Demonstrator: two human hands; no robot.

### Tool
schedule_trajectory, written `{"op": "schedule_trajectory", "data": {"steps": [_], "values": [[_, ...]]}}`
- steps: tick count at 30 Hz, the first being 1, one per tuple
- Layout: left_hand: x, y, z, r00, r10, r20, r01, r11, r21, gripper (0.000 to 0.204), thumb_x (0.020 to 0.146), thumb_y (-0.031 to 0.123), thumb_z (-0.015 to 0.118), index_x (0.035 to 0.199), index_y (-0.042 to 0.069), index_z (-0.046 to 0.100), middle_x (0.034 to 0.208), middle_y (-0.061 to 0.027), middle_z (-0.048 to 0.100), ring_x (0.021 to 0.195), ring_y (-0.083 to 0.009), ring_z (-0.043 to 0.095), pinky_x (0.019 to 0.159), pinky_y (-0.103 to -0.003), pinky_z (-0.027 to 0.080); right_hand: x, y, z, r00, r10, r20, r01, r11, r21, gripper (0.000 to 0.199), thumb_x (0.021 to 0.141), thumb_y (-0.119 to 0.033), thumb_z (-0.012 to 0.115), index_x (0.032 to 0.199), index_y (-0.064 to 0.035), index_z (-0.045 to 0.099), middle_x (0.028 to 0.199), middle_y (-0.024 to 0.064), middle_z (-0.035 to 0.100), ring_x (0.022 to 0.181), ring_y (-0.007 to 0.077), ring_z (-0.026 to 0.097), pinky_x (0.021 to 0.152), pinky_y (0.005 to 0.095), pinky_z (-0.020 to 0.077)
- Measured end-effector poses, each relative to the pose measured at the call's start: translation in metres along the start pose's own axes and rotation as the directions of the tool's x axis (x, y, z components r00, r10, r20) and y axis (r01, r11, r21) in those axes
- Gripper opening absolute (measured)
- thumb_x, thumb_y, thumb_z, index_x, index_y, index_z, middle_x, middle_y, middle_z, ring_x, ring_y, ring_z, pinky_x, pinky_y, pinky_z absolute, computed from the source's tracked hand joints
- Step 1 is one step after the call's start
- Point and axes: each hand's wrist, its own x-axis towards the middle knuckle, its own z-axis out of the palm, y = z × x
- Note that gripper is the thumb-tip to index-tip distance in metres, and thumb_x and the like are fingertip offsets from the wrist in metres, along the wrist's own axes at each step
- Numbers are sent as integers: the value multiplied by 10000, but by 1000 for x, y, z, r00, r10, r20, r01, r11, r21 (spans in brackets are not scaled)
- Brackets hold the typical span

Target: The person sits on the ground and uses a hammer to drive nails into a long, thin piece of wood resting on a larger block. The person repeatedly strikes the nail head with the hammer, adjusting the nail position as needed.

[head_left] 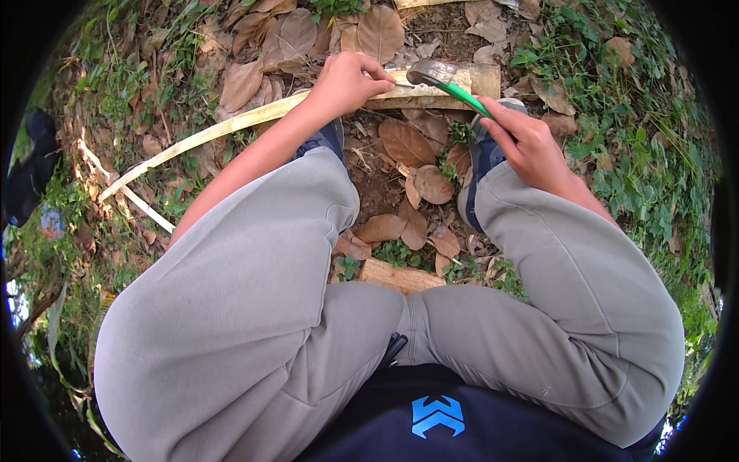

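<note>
A long pale wooden strip (223, 128) runs across the ground in front of me, bending down to the left. Its right end rests over a thicker wooden piece (485, 80). My left hand (346, 81) is at the strip, thumb and fingertips pinched on a thin, dark, nail-like piece (402, 85). My right hand (528, 140) is wrapped round the green handle of a hammer (459, 94). The hammer's shiny metal head lies just right of my left fingertips, over the strip; whether it touches the wood I cannot tell.
My shoes (481, 181) stand on either side, close to the wood. Dry brown leaves (406, 143) cover the soil between them. A wooden block (400, 276) shows between my knees. A thin pale stick (146, 206) crosses near the strip's left end. Green plants (639, 173) grow at right.
</note>
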Motion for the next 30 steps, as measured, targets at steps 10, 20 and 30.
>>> {"op": "schedule_trajectory", "data": {"steps": [10,20,30], "values": [[19,2,-10,988,-59,141,54,998,37,205,780,234,899,963,151,856,890,-59,805,826,-168,744,820,-313,568,1,-2,-4,996,83,17,-83,996,-27,365,1010,-95,683,1368,-28,650,1103,230,741,942,311,740,854,370,561],[30,8,-13,972,-138,192,120,987,105,227,741,268,933,926,162,854,895,-47,802,844,-173,742,811,-334,573,1,-3,-4,985,130,113,-126,991,-41,363,1008,-76,676,1367,-30,654,1101,225,745,950,320,741,857,366,563],[39,16,-21,951,-95,295,49,986,161,204,762,202,907,924,105,830,929,-80,789,912,-219,729,846,-354,559,0,10,3,999,13,32,-11,997,-72,371,1007,-115,680,1375,-71,650,949,190,722,794,344,696,727,401,555]]}}
